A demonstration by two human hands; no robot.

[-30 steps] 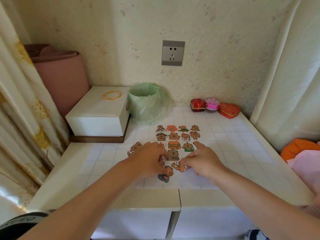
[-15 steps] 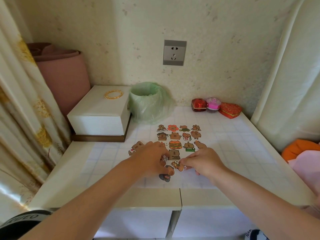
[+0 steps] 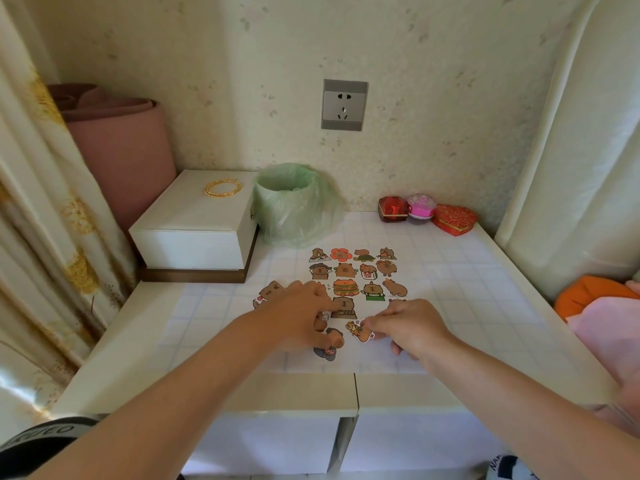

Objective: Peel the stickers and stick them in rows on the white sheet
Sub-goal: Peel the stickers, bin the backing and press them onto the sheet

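A white gridded sheet (image 3: 450, 282) lies on the table with several cartoon animal stickers (image 3: 356, 271) stuck on it in rows. My right hand (image 3: 412, 323) pinches a small brown sticker (image 3: 360, 331) at its right edge, low over the sheet. My left hand (image 3: 301, 317) rests on the sheet just left of it, index finger stretched out and pressing a brown sticker (image 3: 344, 306) in the fourth row. A dark sticker (image 3: 327, 349) lies under the left hand's curled fingers. More loose stickers (image 3: 268, 292) lie to the left, partly hidden by that hand.
A white box (image 3: 194, 226) with gold bangles (image 3: 222, 187) stands at the back left. Beside it is a bin lined with a green bag (image 3: 291, 202). Red and pink gift boxes (image 3: 426, 213) sit at the back right. Curtains hang on both sides.
My right index finger, earlier stretched toward the third row, has curled back. The right hand with its pinched sticker has shifted slightly right and down. The left hand has barely moved.
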